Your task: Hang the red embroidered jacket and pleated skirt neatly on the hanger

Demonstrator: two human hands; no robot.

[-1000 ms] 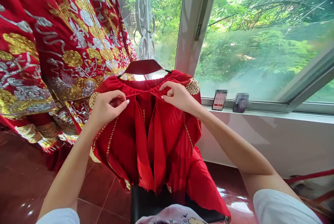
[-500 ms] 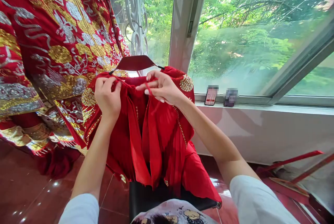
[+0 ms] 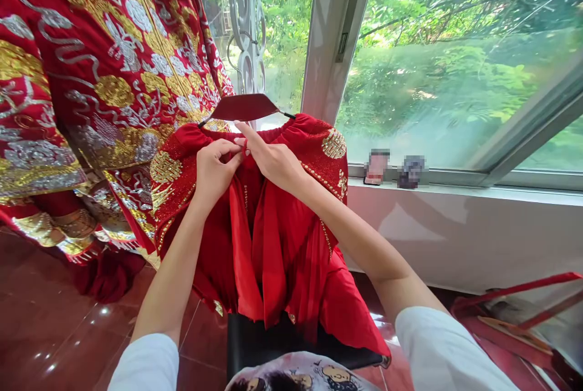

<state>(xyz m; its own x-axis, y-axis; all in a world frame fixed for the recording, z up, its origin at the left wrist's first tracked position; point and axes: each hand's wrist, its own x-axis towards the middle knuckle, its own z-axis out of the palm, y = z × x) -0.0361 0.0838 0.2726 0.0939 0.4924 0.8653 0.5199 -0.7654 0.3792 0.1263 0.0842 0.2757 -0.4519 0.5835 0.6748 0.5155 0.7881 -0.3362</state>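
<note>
— Red glossy floor tiles (image 3: pixel 54 330) and a wide window (image 3: pixel 446 69) onto green trees: that's the room. What are the hands doing?

— Both meet at the waistband of a red skirt (image 3: pixel 273 245). The left hand (image 3: pixel 214 169) is curled, fingertips pinched on the gathered top edge. The right hand (image 3: pixel 268 157) presses in beside it, touching it, forefinger stretched toward the waistband; what it grips beneath I cannot tell.

— And where does the skirt hang?

— From a dark red hanger (image 3: pixel 243 107) just above the hands, draping down over a black chair back (image 3: pixel 273 345). Gold embroidery and bead strings run along its side panels.

— Around it?

— A heavily embroidered red and gold robe (image 3: pixel 91 75) hangs to the left, touching the skirt. Two small items sit on the sill (image 3: pixel 501 193), blurred.

— What might go wrong?

— I'd judge that a tug at the waistband could slip the skirt off the hanger, since the fabric looks smooth. Fingers could also snag a bead string and break it.

— Any writing?

— None readable; the sill items are blurred, and the cartoon print on the person's shirt (image 3: pixel 314 376) shows no words.
</note>
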